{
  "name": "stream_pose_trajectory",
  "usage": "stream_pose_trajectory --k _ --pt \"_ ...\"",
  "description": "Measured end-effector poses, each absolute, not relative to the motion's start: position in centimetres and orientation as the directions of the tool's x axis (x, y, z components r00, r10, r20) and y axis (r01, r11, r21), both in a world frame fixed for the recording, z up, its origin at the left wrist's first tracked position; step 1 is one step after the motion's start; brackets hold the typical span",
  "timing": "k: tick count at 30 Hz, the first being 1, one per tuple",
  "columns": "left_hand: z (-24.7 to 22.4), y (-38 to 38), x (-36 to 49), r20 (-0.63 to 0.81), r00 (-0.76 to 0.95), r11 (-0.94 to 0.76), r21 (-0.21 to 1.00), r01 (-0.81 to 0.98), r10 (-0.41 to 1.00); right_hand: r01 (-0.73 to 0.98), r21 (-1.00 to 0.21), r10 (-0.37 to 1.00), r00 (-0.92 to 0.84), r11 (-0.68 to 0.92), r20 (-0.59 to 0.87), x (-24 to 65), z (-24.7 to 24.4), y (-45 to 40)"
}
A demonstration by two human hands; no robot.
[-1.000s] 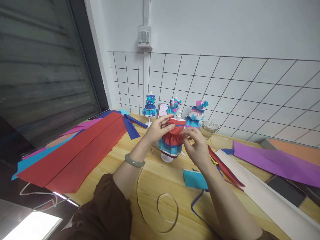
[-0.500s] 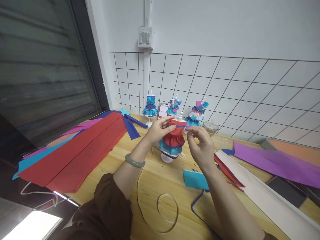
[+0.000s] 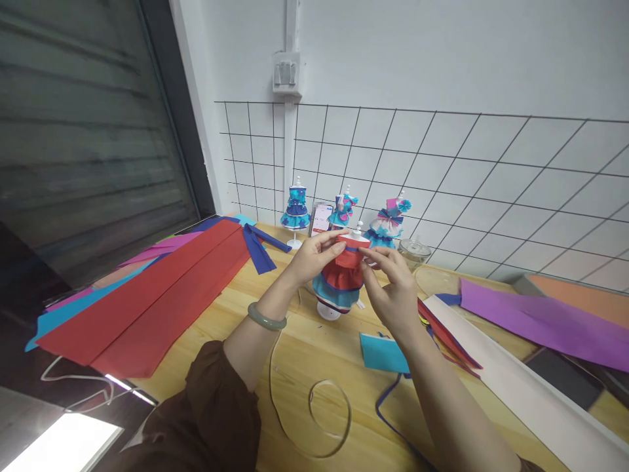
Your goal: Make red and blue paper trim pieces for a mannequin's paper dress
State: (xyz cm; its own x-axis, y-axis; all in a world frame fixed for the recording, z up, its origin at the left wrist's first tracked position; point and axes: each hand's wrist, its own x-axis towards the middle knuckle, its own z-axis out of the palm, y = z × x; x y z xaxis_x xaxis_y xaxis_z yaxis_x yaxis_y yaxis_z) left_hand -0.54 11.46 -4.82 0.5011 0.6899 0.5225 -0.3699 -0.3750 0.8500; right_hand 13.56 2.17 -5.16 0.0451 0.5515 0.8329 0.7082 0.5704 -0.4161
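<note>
A miniature dress form (image 3: 358,234) with a white neck and base stands tilted slightly right on the table. It wears a paper dress (image 3: 343,275) with a red bodice, a red ruffle and a turquoise lower tier edged in dark blue. My left hand (image 3: 314,259) grips the bodice from the left, thumb across its front and fingers behind. At the bodice's right edge, the fingertips of my right hand (image 3: 393,285) are pinched together against the red paper. Whether a small piece sits between them is hidden.
Behind stand several dressed forms, one in blue (image 3: 297,208), and a phone (image 3: 322,217). Red paper sheets (image 3: 162,301) lie left; a purple sheet (image 3: 540,321) and a white strip (image 3: 521,373) lie right. A turquoise piece (image 3: 383,353) and a curled cord (image 3: 350,419) are nearer.
My right hand has moved left, its fingertips now meeting the bodice's right edge. The dress form has shifted slightly right at the top; my left hand keeps its grip.
</note>
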Motion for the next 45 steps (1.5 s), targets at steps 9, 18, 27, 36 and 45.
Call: stream_pose_trajectory --k 9,18,27,36,45 --pt "-5.31 12.02 -0.58 0.493 0.518 -0.307 0.861 -0.405 0.699 0.691 -0.439 0.57 0.047 0.575 0.821 13.69 -5.41 2.35" --pt "-4.93 12.05 -0.72 0.502 0.507 -0.288 0.85 -0.442 0.701 0.369 -0.767 0.641 0.421 0.526 0.642 14.18 -5.16 2.16" --pt "-5.13 12.19 -1.1 0.454 0.539 -0.173 0.853 -0.492 0.709 0.202 -0.836 0.692 0.48 0.511 0.539 14.26 -5.04 2.35" --pt "-5.21 12.23 -1.13 0.436 0.55 -0.141 0.856 -0.497 0.713 0.172 -0.858 0.744 0.436 0.483 0.506 13.88 -4.73 2.26" --pt "-4.88 11.95 -1.11 0.426 0.553 -0.105 0.849 -0.518 0.716 0.169 -0.875 0.772 0.416 0.453 0.48 13.85 -4.9 2.47"
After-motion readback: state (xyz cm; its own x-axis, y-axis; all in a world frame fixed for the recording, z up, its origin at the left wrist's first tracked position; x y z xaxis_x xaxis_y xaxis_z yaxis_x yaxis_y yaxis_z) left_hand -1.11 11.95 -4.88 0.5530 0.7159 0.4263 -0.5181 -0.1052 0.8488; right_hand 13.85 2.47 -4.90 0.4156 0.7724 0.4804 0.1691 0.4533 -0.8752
